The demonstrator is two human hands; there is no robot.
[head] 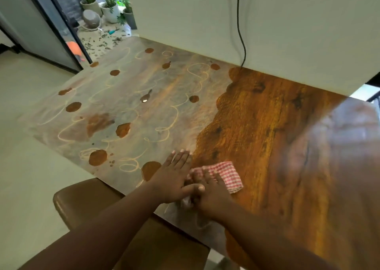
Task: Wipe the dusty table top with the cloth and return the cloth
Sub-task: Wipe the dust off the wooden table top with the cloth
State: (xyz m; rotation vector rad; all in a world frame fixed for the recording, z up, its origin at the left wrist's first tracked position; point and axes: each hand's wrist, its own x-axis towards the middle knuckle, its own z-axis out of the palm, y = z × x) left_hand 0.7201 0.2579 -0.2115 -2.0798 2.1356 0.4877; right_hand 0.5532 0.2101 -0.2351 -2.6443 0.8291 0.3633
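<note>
A wooden table top (267, 126) fills the view. Its left half is grey with dust, marked by loops and bare round spots; its right half shows clean orange-brown wood. A red-and-white checked cloth (226, 173) lies near the front edge at the border of dust and clean wood. My right hand (209, 195) presses on the cloth's near end, fingers spread over it. My left hand (174, 177) lies flat on the dusty surface beside the cloth, fingers together, thumb touching my right hand.
A brown padded stool (86, 204) stands under the table's front edge at lower left. A white wall (287, 33) runs along the far side, with a black cable (239, 23) hanging down it. Potted plants (109, 6) stand beyond a glass door at upper left.
</note>
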